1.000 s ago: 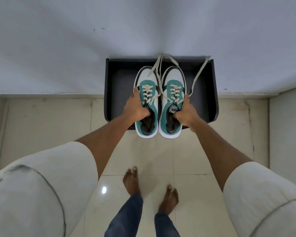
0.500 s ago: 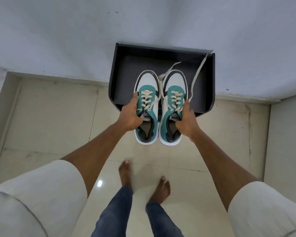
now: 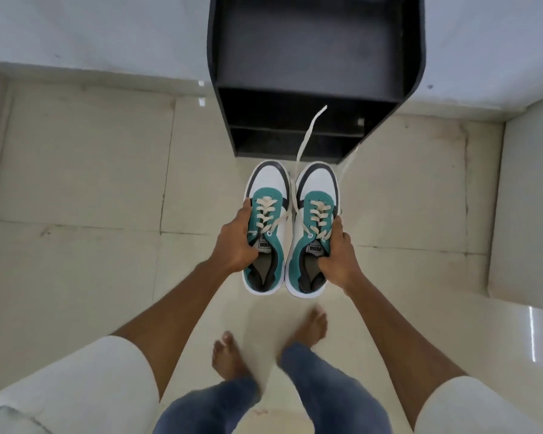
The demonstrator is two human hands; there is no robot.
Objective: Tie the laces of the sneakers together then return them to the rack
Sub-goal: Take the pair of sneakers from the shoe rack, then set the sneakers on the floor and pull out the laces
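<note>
Two teal, white and black sneakers hang side by side in the air above the floor, toes pointing at the rack. My left hand (image 3: 234, 245) grips the left sneaker (image 3: 265, 227) at its outer side. My right hand (image 3: 337, 256) grips the right sneaker (image 3: 315, 223) the same way. Cream laces (image 3: 308, 136) trail loose from between the toes toward the black shoe rack (image 3: 416, 57), which stands against the wall ahead with bare shelves.
Pale floor tiles (image 3: 85, 183) spread all round. My bare feet (image 3: 308, 327) and jeans are below the shoes. A white wall (image 3: 91, 26) runs behind the rack, and another wall (image 3: 530, 198) juts out on the right.
Both sneakers have come off the rack's top shelf and back toward me, now held lower, in front of the rack. My view has tilted down and my feet have shifted.
</note>
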